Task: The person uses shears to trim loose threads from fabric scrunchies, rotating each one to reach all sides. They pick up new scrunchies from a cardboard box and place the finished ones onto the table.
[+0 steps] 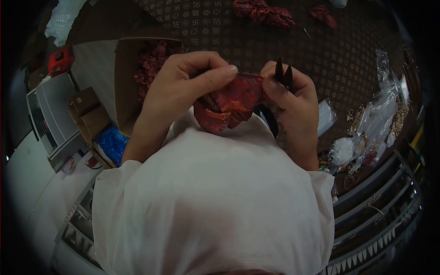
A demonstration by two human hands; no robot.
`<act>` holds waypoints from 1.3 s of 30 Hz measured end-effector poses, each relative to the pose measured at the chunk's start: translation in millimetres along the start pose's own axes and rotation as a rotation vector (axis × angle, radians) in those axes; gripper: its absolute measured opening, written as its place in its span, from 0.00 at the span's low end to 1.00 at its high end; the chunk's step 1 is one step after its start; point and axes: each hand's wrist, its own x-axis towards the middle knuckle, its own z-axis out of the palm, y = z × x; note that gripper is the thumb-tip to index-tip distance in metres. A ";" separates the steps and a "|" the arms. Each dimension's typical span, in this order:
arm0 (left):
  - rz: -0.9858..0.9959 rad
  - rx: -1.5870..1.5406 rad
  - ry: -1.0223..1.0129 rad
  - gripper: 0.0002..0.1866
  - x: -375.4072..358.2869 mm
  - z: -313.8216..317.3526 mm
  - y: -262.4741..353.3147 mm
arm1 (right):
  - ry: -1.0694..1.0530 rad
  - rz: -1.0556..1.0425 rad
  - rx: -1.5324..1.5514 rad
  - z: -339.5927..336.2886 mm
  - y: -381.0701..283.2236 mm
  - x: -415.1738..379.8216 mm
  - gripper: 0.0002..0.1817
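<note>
A red patterned fabric scrunchie (233,104), gathered and puckered with orange-gold bands, is stretched between my two hands in front of my chest. My left hand (188,80) pinches its upper left part between thumb and fingers. At its right end, my right hand (293,91) grips the cloth with thumb and fingertips. That same hand also keeps a pair of small dark thread snips (283,74) in its palm, the two pointed blades sticking up apart between the fingers. Part of a black handle (269,120) shows below the right hand.
An open cardboard box (126,82) at left holds several red ruffled pieces (153,62). More red fabric bundles (263,13) lie on the brown patterned tabletop (206,27) at the back. Clear plastic bags (378,114) and chain-like pieces (355,117) are heaped at right. A blue bag (113,143) stands left.
</note>
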 end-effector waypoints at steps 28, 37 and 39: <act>-0.358 1.327 0.621 0.20 -27.1 -129.9 -94.2 | 0.657 -0.237 -0.837 -143.7 65.5 119.7 0.13; -0.086 0.897 0.445 0.21 4.2 -70.7 -73.2 | 0.821 -0.108 -0.901 -178.0 87.9 157.4 0.19; -0.074 0.868 0.444 0.20 5.2 -57.5 -73.8 | 0.791 -0.284 -0.706 -172.4 79.2 136.4 0.13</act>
